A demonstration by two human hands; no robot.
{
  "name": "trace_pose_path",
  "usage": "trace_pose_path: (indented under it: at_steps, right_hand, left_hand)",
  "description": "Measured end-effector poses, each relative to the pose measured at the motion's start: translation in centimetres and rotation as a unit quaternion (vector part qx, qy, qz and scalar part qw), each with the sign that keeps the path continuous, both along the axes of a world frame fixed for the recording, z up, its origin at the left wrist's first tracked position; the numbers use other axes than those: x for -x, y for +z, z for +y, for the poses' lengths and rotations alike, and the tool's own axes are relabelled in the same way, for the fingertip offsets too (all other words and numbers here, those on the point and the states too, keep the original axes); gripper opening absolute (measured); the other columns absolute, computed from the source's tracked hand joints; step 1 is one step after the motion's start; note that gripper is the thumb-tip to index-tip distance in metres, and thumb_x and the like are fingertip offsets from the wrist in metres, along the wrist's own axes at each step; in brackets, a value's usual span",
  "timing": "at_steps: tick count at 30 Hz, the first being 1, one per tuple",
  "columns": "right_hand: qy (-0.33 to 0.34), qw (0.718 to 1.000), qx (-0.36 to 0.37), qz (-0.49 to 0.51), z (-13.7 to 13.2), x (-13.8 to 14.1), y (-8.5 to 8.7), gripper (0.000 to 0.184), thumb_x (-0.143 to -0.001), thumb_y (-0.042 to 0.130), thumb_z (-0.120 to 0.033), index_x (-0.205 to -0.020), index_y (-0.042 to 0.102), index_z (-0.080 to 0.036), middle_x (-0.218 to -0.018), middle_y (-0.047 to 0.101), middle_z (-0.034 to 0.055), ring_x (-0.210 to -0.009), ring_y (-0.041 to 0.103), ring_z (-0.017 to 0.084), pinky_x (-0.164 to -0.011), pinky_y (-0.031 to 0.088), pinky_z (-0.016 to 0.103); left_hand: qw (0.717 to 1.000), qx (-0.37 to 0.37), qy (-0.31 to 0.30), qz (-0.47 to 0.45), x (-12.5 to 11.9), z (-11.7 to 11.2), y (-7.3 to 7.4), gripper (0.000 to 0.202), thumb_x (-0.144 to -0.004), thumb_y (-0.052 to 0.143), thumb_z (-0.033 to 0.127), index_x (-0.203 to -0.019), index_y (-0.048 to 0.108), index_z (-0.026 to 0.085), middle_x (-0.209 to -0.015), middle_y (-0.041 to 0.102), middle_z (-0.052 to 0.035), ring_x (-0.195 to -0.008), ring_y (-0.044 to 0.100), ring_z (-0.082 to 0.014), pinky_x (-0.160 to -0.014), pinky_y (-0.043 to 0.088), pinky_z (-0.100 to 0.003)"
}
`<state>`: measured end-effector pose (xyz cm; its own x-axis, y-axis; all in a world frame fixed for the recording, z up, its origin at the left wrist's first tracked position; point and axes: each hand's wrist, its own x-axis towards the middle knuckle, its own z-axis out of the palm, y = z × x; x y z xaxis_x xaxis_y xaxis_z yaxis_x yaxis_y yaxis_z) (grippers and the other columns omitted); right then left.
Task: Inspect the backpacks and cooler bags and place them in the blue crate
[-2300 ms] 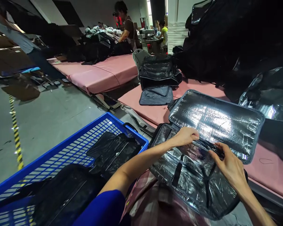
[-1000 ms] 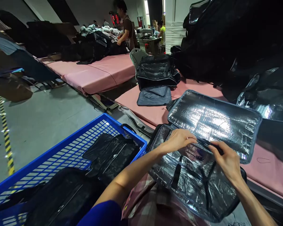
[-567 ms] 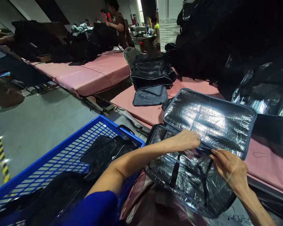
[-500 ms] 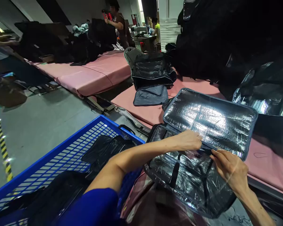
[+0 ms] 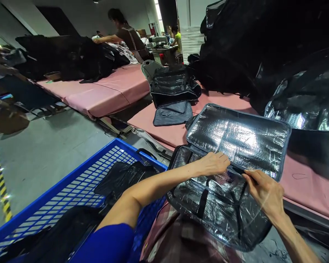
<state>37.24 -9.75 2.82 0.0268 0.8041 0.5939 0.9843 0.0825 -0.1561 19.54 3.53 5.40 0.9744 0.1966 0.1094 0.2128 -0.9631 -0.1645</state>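
An insulated cooler bag [image 5: 222, 215] with shiny silver lining lies opened out at the pink table's front edge, partly over my lap. Its flat foil-lined lid [image 5: 241, 140] is folded back onto the table. My left hand [image 5: 215, 163] is closed at the dark seam between lid and body, its fingertips partly hidden. Just to the right, my right hand [image 5: 265, 190] pinches the dark edging of the same seam between thumb and fingers. Black straps [image 5: 203, 203] cross the lining of the body.
To my left stands a blue plastic crate [image 5: 68, 179] with black bags in it. Another black bag [image 5: 171, 82] sits open on the pink table [image 5: 170, 137]. Dark bags [image 5: 235, 54] pile up at right. A co-worker [image 5: 128, 38] stands behind a second pink table [image 5: 106, 87].
Both hands keep their hold at the seam, with only a slight shift. My view has moved a little. The co-worker at the back has leaned left and stretched an arm over the dark pile.
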Motion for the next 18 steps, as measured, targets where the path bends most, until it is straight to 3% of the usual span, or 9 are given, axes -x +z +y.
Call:
trace_pose_path:
  at_steps: [13, 18]
  right_hand:
    - [0.009, 1.0, 0.006, -0.022, 0.5, 0.4, 0.4, 0.025, -0.09, 0.047, -0.035, -0.088, 0.066, -0.019, -0.079, 0.068, 0.0013, -0.068, 0.061, 0.012, -0.055, 0.037, 0.022]
    - [0.021, 1.0, 0.002, -0.01, 0.6, 0.5, 0.5, 0.022, -0.089, 0.05, -0.033, -0.084, 0.066, -0.019, -0.076, 0.067, 0.0001, -0.064, 0.059, 0.011, -0.053, 0.036, 0.022]
  left_hand:
    - [1.0, 0.019, 0.013, 0.001, 0.1, -0.4, 0.1, 0.024, -0.094, 0.027, 0.013, -0.089, 0.051, 0.012, -0.09, 0.055, -0.0097, -0.086, 0.052, -0.0203, -0.05, 0.036, -0.026]
    - [0.997, 0.041, 0.026, -0.061, 0.3, 0.0, -1.0, 0.018, -0.091, 0.033, 0.014, -0.087, 0.051, 0.012, -0.087, 0.056, -0.0078, -0.083, 0.053, -0.0191, -0.052, 0.039, -0.025]
